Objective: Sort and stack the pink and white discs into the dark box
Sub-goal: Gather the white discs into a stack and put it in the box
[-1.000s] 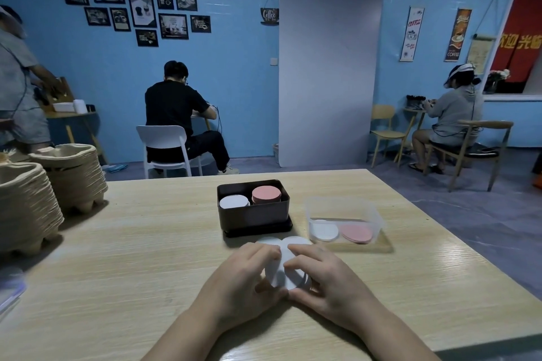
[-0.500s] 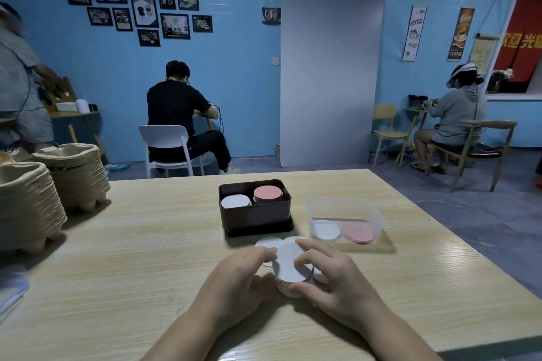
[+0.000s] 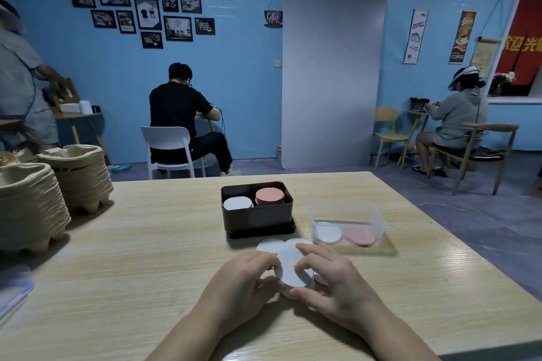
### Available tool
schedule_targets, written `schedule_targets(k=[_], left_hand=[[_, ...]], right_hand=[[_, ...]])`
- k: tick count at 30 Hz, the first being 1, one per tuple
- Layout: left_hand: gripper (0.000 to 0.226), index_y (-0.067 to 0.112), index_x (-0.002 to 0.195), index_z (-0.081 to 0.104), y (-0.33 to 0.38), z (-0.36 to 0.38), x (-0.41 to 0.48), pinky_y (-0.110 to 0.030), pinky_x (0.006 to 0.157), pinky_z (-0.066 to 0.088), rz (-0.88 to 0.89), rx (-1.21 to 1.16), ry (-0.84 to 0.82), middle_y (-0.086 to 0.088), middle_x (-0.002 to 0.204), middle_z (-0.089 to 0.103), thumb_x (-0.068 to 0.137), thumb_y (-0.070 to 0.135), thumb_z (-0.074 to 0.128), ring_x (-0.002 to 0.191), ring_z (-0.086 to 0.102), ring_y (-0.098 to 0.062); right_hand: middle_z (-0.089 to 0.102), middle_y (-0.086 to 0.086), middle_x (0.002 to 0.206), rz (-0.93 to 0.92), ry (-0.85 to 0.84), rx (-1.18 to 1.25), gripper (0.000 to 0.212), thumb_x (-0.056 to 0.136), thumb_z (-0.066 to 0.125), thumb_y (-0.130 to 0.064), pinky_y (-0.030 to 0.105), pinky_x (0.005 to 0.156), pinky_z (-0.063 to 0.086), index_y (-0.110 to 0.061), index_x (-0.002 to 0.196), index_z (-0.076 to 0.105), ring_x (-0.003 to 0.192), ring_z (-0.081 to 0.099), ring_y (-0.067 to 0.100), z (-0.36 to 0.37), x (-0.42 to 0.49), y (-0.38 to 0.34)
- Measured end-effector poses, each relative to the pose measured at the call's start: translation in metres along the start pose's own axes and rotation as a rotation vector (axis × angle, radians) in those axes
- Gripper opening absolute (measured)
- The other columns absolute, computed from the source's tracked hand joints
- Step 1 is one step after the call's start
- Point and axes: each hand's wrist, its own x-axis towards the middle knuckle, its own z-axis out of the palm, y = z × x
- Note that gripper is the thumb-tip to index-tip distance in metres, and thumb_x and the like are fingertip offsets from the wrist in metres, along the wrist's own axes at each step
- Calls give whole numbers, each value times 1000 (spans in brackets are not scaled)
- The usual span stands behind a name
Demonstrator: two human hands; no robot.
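1. Left hand and right hand pinch a stack of white round discs, at six o'clock from the dark rectangular box.
2. Risk: the stack's uneven edges could let discs slip apart when lifted.

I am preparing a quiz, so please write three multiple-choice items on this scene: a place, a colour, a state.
1. Where is the clear container?
A. right of the dark box
B. left of it
C. on top of it
2. What colour are the held discs between the left hand and right hand?
A. pink
B. white
C. black
3. How is the dark box?
A. lidded
B. open, two stacks inside
C. overturned
Answers: A, it stands to the box's right; B, they look white; B, a white stack and a pink stack show inside.
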Motion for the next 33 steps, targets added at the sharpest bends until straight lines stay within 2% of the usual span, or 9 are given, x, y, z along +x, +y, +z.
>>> schedule_targets(k=[4,7,9,16,21,25,28,31,33], left_hand=[[16,31,97,56,-1,1,-1,-27,62,52,3,-14,13,23,90,53,87,26,68,84,53,-1],[16,31,96,56,0,1,-1,-32,64,54,7,-22,7,16,92,60,87,27,68,96,65,-14],[17,31,96,56,0,0,-2,-33,67,55,22,-18,13,14,92,62,86,27,69,101,67,-16],[14,32,97,59,3,-5,0,-33,72,52,8,-34,-2,16,93,63,86,33,68,85,59,-6],[14,33,96,59,3,-5,0,-33,75,52,4,-20,-15,17,92,64,86,38,67,91,62,-7],[14,32,96,59,2,-5,2,-35,73,52,-2,-20,-29,14,92,64,86,39,66,84,58,-6],[16,32,99,59,-2,-15,5,-33,73,53,-21,-43,-20,16,94,62,87,36,67,84,57,-4],[18,32,106,60,-13,-34,12,-32,81,52,-25,-20,20,20,100,62,90,38,67,94,59,-1],[20,30,109,62,-23,-48,21,-33,81,53,-31,26,66,20,102,62,90,37,64,95,59,-3]], right_hand=[[58,-17,134,7,16,-12,38,84,69,-66,21,101,42,-29,91,60,131,47,-3,2,0,-2],[62,-13,130,11,21,-32,42,84,69,-68,21,98,44,-27,88,59,125,52,0,1,0,-3],[61,-17,131,23,17,-29,41,83,70,-68,20,98,44,-29,89,60,126,50,-5,2,0,-3],[60,-18,129,31,5,-19,37,81,74,-63,22,100,44,-30,91,63,126,49,-8,1,1,0],[60,-16,130,48,-26,-21,38,80,72,-67,20,102,42,-32,92,63,128,48,-7,2,2,0],[59,-19,130,61,-87,-12,36,77,76,-63,16,101,39,-33,92,63,124,49,-8,-4,9,0],[60,-21,126,53,-140,-10,32,75,76,-58,18,98,39,-36,91,61,125,47,-6,-11,27,0],[65,-15,116,17,-138,-1,27,76,76,-49,11,94,35,-30,90,64,120,47,-11,-17,56,-8],[67,-9,102,2,-116,31,26,75,76,-46,18,87,42,-27,87,63,107,56,1,-19,77,-15]])
